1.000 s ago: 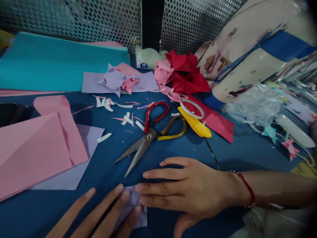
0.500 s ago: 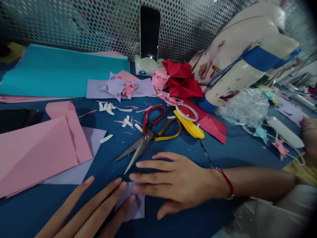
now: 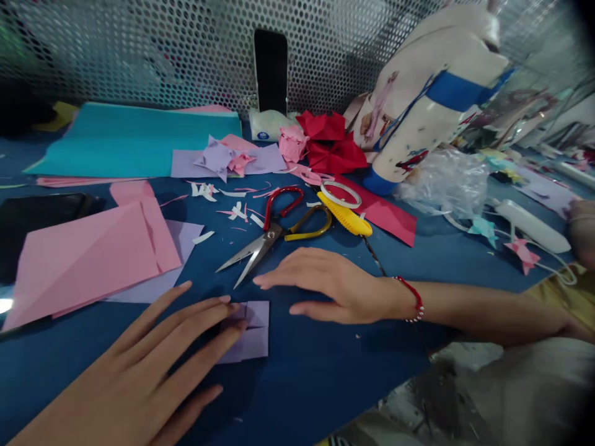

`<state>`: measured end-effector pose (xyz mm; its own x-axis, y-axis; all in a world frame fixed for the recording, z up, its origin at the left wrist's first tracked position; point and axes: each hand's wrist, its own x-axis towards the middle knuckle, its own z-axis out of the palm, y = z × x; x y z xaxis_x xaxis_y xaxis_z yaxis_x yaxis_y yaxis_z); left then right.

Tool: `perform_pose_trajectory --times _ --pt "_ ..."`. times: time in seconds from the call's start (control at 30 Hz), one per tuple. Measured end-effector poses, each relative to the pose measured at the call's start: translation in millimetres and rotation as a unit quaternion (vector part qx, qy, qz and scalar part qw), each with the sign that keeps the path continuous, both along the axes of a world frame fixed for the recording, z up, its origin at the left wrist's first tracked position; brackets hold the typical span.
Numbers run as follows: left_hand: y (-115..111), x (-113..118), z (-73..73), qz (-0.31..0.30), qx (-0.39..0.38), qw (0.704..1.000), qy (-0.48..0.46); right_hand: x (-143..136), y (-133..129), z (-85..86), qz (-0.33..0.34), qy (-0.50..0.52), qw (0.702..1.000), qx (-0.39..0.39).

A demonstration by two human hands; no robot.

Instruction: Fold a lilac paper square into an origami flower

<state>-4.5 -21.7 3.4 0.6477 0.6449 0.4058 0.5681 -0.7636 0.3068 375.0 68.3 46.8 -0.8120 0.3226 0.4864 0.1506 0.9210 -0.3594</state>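
Note:
A small folded square of lavender paper (image 3: 256, 331) lies on the blue table in front of me, with crease lines across it. My left hand (image 3: 158, 359) rests over its left part, fingers spread and fingertips on the paper. Just right of the square, my right hand (image 3: 330, 285) hovers or rests with fingers stretched out and thumb apart, holding nothing. Beyond the hands lie scissors (image 3: 274, 232) with blades apart, their tips pointing toward the paper. A yellow cutter (image 3: 344, 214) and a roll of white tape (image 3: 341, 193) sit behind my right hand.
Pink paper sheets (image 3: 93, 260) lie at left beside a dark phone (image 3: 41, 217). Teal paper (image 3: 149, 139), red folded paper (image 3: 334, 148) and an upright phone (image 3: 271, 71) stand along the mesh panel. A white-and-blue bottle (image 3: 409, 148) leans at right, and another person's hand (image 3: 583, 229) shows there.
My right hand has lifted off the lavender paper and drawn away from it. My left fingers remain on the paper, more of which now shows. The camera view has shifted slightly.

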Motion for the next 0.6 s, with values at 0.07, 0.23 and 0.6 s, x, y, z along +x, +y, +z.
perform_pose_trajectory --times 0.07,0.23,0.6 --pt "4 3 3.8 -0.015 0.004 1.000 0.002 -2 2 -1.7 -0.008 0.022 0.996 -0.082" --pt "13 11 14.0 -0.060 0.058 0.996 0.030 -20 8 1.7 -0.031 -0.040 0.985 -0.166" --pt "21 22 42.4 -0.067 0.127 0.989 0.024 -43 18 23.6 -0.011 -0.103 0.952 -0.287"
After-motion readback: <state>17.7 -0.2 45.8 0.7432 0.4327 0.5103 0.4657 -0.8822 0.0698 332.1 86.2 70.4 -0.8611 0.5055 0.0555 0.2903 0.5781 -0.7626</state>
